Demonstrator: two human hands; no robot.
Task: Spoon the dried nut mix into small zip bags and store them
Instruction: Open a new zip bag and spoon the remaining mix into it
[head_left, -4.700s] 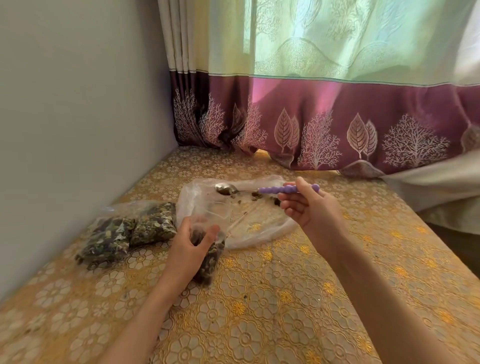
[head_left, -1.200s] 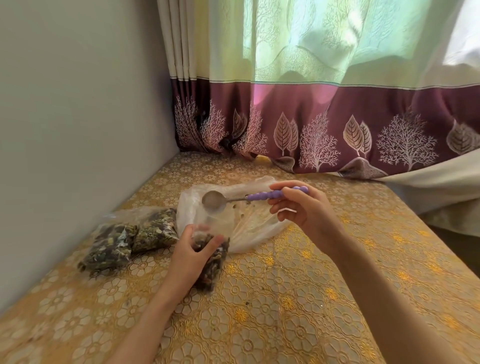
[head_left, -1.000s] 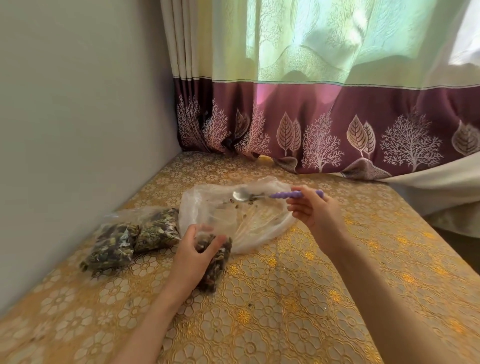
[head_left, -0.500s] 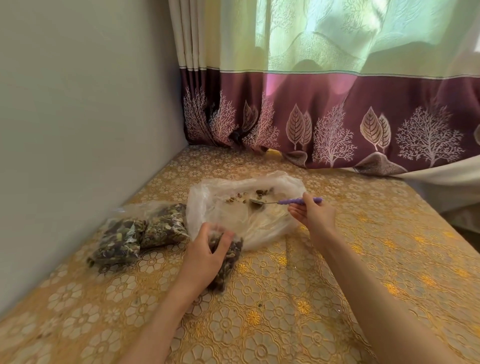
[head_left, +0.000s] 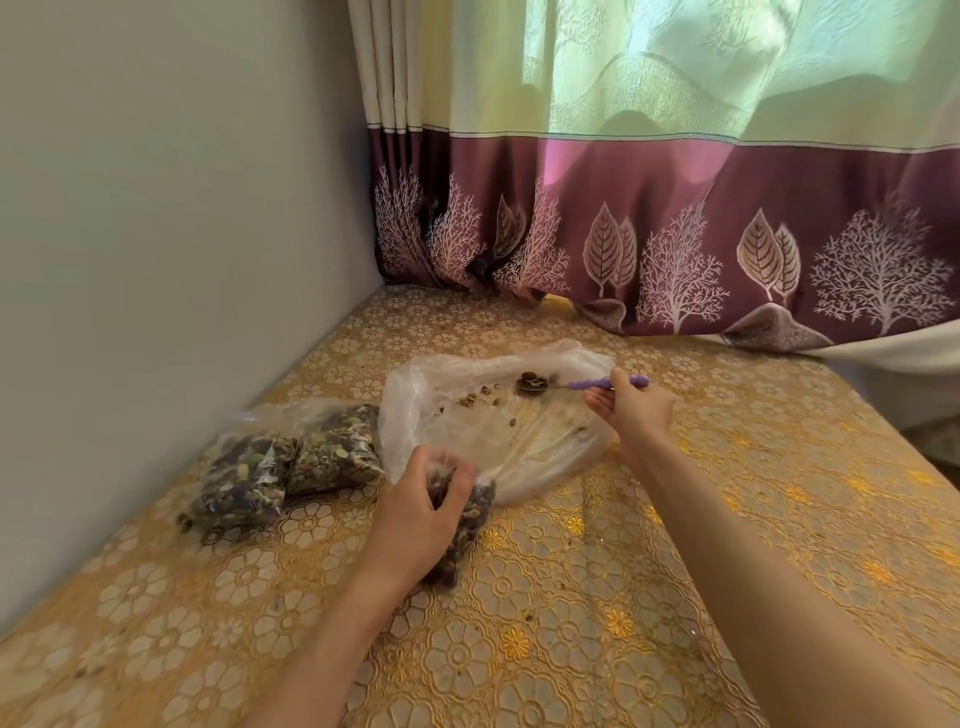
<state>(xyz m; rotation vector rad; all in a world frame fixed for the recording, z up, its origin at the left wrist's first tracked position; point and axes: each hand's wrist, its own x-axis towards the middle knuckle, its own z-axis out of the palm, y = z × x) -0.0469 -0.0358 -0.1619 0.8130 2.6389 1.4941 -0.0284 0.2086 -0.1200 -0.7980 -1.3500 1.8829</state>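
- Two filled zip bags lie side by side against the wall: one darker bag (head_left: 241, 480) nearer me and a second bag (head_left: 335, 449) just beyond it, touching; whether they are sealed I cannot tell
- A third small zip bag (head_left: 467, 519) stands partly filled, gripped near its top by the left hand (head_left: 415, 512), fingers and thumb curled round the plastic
- The right hand (head_left: 631, 413) pinches the purple handle of a spoon (head_left: 576, 385), whose bowl carries a few pieces of the mix and sits low over the far part of the big clear bag (head_left: 493, 421)
- That big bag lies spread flat and looks almost emptied: only a thin scatter of nut mix (head_left: 480, 399) remains near the spoon, plus a few crumbs further down
- My reading is that the job is well past halfway: two bags done, a third filling, the last scraps to gather, then zipping and putting the bags away
- The surface is a gold tablecloth (head_left: 571, 623) with a raised flower pattern, a few stray crumbs lying on it
- A plain pale wall (head_left: 156, 234) runs down the left side
- A curtain (head_left: 675, 182) hangs across the back, light green above and plum below with printed leaves and trees, its hem touching the tablecloth
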